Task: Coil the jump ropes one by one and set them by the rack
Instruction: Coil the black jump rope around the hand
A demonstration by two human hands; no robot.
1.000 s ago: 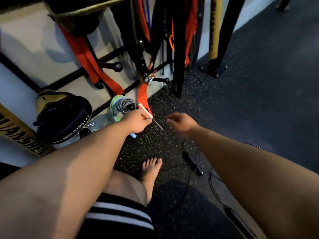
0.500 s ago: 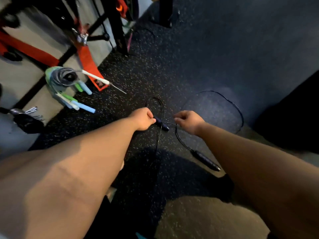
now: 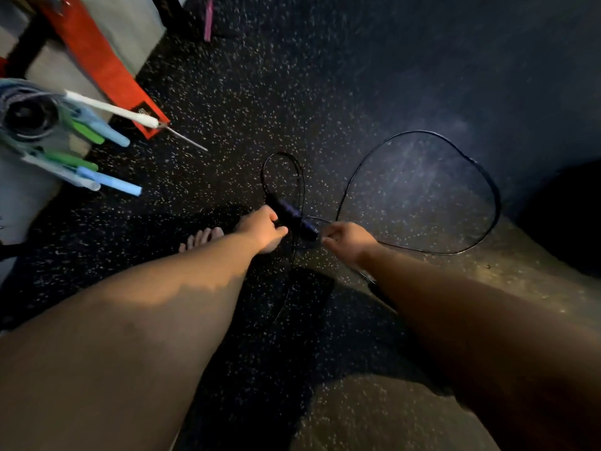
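A black jump rope (image 3: 487, 187) lies in loose loops on the speckled floor. My left hand (image 3: 263, 227) grips one of its black handles (image 3: 294, 218), lifted a little off the floor. My right hand (image 3: 346, 237) pinches the thin cord right at that handle's end. The rope's other black handle (image 3: 379, 292) shows partly beside my right forearm. At the far left, several coiled ropes (image 3: 29, 115) with white, green and blue handles lie bundled against the wall by the rack.
An orange strap (image 3: 107, 66) hangs down to the floor at upper left, beside a black rack bar (image 3: 26, 43). A pink strip (image 3: 208, 17) hangs at the top. My bare foot (image 3: 201, 237) rests left of the hands. Open speckled floor stretches to the right.
The view swung from the rack down to the floor. My left hand let go of the white handle at the coiled bundle and took the black handle; my right hand took the cord.
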